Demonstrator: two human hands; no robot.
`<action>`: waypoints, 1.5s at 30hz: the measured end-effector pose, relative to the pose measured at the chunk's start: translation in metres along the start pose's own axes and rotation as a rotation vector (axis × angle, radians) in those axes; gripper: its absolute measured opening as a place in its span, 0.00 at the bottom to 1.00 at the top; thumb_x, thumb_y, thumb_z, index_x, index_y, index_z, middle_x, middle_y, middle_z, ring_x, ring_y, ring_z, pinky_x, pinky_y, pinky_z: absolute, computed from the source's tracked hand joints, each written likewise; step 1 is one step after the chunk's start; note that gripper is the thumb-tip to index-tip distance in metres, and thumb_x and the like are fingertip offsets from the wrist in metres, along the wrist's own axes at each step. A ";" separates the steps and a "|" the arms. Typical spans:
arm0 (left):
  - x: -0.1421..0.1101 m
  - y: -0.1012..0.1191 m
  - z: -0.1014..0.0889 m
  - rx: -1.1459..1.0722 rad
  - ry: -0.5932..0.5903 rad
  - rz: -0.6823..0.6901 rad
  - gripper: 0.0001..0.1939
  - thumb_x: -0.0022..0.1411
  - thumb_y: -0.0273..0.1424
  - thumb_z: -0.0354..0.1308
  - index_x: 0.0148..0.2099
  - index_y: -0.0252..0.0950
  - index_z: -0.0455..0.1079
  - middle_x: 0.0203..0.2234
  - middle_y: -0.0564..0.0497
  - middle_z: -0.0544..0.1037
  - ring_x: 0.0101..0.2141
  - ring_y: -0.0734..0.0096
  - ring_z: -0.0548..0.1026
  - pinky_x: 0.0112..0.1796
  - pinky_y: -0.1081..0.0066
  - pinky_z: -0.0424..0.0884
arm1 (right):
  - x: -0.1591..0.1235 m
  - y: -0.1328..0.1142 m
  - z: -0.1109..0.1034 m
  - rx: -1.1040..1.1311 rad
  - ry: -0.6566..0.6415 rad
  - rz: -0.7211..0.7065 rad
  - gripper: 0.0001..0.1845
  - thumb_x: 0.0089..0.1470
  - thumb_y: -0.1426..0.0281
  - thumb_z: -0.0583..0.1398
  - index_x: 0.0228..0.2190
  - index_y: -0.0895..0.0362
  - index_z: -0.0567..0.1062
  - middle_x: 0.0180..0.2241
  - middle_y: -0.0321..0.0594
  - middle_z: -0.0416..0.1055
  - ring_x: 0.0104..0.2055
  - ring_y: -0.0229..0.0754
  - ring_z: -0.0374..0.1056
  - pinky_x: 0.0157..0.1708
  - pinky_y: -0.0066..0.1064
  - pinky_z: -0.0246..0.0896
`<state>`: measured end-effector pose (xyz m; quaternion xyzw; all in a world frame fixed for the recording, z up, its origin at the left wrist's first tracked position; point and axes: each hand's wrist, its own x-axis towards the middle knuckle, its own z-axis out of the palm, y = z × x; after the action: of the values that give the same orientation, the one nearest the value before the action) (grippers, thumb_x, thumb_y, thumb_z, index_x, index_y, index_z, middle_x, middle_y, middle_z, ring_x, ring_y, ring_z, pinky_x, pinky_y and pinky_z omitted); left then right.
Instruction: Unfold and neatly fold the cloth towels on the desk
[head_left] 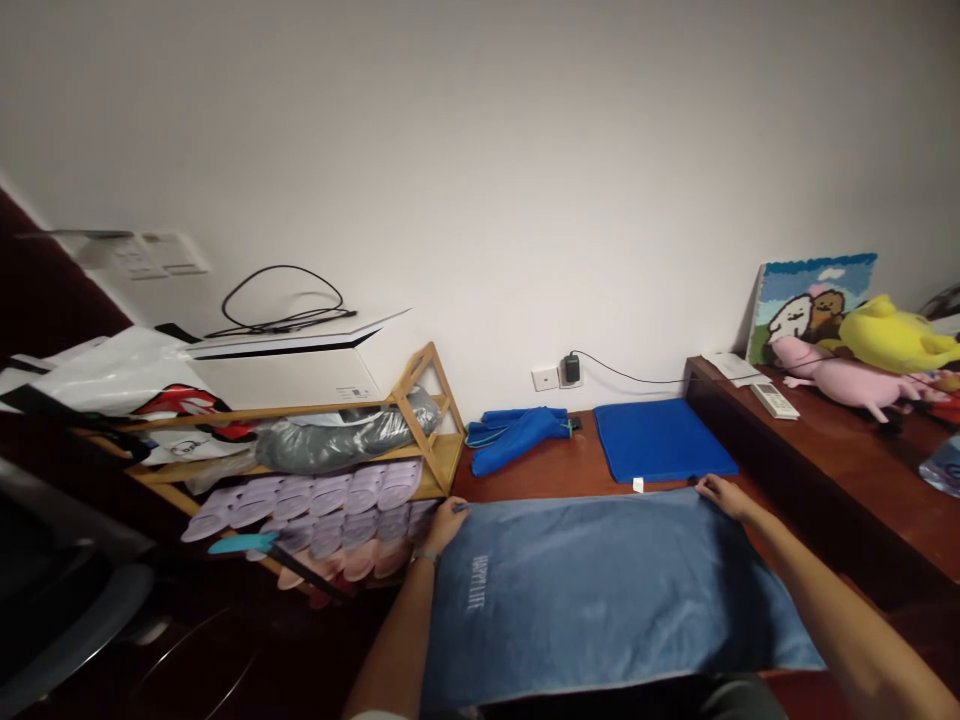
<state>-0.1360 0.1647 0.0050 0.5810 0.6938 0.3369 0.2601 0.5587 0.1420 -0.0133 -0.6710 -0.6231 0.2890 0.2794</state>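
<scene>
With a thumb-and-finger grip, the left hand [448,525] and right hand [721,495] are grasping the far left and far right corners of a rectangular blue-grey plush towel [600,590], lying across a reddish-brown wooden worktop [555,472], nearer than a flat bright-blue fabric pad [664,440].
</scene>
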 end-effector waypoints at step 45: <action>-0.031 -0.039 0.044 0.726 -0.063 0.396 0.29 0.76 0.41 0.43 0.74 0.44 0.61 0.72 0.47 0.63 0.71 0.54 0.60 0.69 0.48 0.56 | -0.032 0.032 0.062 -0.661 0.013 -0.016 0.36 0.70 0.56 0.39 0.73 0.49 0.55 0.76 0.39 0.47 0.78 0.48 0.41 0.74 0.50 0.41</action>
<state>-0.1216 0.1383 -0.0546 0.7672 0.6341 0.0961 -0.0104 0.5322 0.1091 -0.0775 -0.7225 -0.6863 0.0647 0.0530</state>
